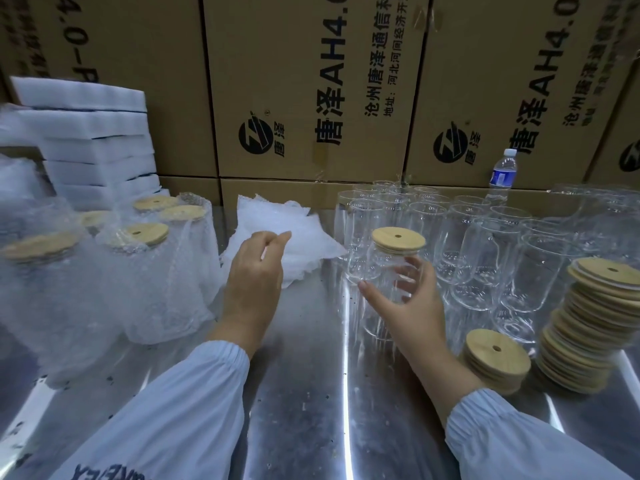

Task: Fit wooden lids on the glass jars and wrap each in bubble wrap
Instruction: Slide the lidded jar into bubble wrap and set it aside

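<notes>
Left of the jar (379,266) gripped by the right hand (412,306), the left hand (254,282) pinches bubble wrap (304,237); slipping glass could strike neighbouring jars (485,258).

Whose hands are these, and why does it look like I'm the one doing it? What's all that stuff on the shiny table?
There is no machine here. A person wears a camera on their head, so you see what they see. Their right hand holds a glass jar with a wooden lid already on. Their left hand pinches a bubble wrap sheet from a pile. On the metal table, the left side has wrapped jars, and the right side has empty jars and stacks of lids. Behind stand cardboard boxes.
</notes>
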